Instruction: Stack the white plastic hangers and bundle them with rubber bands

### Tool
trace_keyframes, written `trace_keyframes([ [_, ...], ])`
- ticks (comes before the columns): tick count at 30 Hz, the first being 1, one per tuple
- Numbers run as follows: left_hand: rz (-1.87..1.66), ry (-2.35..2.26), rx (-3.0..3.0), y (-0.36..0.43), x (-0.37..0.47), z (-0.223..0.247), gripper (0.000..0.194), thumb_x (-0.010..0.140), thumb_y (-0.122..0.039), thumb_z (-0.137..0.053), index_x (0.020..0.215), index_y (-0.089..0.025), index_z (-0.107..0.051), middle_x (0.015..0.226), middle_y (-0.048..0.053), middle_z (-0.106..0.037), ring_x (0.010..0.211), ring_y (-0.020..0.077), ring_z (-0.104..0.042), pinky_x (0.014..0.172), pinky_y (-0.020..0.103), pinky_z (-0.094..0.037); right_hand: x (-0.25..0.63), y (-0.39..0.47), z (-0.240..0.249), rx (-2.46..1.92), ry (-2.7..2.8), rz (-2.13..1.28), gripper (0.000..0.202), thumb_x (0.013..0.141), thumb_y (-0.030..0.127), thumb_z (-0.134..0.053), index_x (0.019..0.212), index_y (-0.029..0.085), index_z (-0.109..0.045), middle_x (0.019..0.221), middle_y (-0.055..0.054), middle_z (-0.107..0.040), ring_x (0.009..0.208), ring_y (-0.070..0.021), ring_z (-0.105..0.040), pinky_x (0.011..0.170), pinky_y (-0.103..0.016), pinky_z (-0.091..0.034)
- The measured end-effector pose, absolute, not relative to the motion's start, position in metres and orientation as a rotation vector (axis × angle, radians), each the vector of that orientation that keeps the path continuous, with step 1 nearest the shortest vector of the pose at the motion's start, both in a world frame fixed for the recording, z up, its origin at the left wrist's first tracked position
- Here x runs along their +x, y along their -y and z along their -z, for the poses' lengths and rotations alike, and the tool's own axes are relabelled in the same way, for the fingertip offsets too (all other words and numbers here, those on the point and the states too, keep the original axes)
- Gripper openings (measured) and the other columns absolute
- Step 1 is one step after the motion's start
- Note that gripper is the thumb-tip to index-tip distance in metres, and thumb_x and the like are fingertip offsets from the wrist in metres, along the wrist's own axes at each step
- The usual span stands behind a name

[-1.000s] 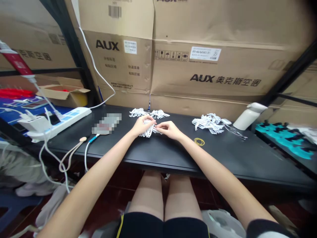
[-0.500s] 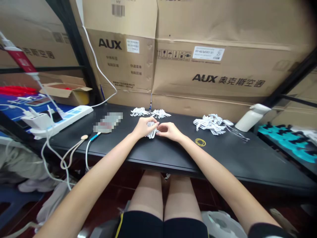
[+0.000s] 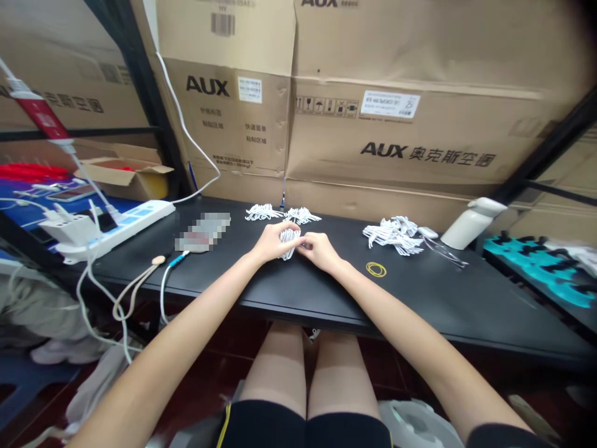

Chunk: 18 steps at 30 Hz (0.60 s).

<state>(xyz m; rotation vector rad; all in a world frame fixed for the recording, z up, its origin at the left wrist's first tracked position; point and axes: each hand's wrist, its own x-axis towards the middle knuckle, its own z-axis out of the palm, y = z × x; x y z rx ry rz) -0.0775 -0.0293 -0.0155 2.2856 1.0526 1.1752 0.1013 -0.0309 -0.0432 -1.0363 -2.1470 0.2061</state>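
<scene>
My left hand (image 3: 273, 242) is closed around a bundle of thin white hook-shaped pieces (image 3: 288, 236) just above the black table. At the bundle's right side my right hand (image 3: 319, 250) has its fingertips pinched together, close to the left fingertips. Whatever lies between those right fingers is hidden. Behind the hands, two small piles of similar white pieces lie on the table, a left pile (image 3: 263, 212) and a right pile (image 3: 302, 215). A larger loose heap (image 3: 394, 236) of them is farther right. Yellow rubber bands (image 3: 375, 269) lie between my right hand and that heap.
A white bottle (image 3: 473, 224) leans at the table's right, near glasses (image 3: 445, 252). Turquoise racks (image 3: 543, 270) stand beyond. On the left are a white power strip (image 3: 125, 227), cables and a blurred-out flat object (image 3: 203, 233). Cardboard boxes (image 3: 392, 137) wall off the back.
My right fingers have drawn in into a tighter pinch against the bundle's right side. The bundle has turned slightly in my left hand. Everything on the table lies as before.
</scene>
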Motion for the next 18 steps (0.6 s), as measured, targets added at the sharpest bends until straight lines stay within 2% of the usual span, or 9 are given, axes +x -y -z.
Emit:
trace_keyframes([
  [6,-0.979,-0.985,2.161,0.016,-0.088,0.016,0.051,0.062,-0.046,-0.076,0.103,-0.016,-0.068,0.1,0.007,-0.07,0.092,0.0246,-0.064,0.084,0.034,-0.049,0.102,0.031,0.043,-0.967,2.095,-0.307,0.008,0.077,0.017,-0.062,0.076,0.014,-0.069,0.073,-0.004,-0.063,0.057,-0.0109,-0.052,0.06,-0.023,-0.041],
  [13,-0.954,-0.972,2.105,0.016,-0.091,0.017,0.049,0.067,-0.048,-0.072,0.103,-0.015,-0.072,0.1,0.009,-0.073,0.095,0.0272,-0.066,0.085,0.036,-0.051,0.106,0.036,0.033,-1.014,2.055,-0.518,0.015,0.076,0.027,-0.065,0.077,0.015,-0.072,0.068,-0.003,-0.066,0.053,-0.0107,-0.051,0.056,-0.023,-0.04],
  [18,-1.02,-1.008,2.159,0.023,-0.087,0.016,0.046,0.07,-0.049,-0.069,0.103,-0.017,-0.073,0.104,0.008,-0.073,0.099,0.0281,-0.065,0.09,0.037,-0.049,0.108,0.033,0.033,-1.047,2.006,-0.631,0.015,0.074,0.028,-0.066,0.076,0.015,-0.073,0.06,-0.002,-0.064,0.049,-0.0113,-0.051,0.053,-0.024,-0.04],
])
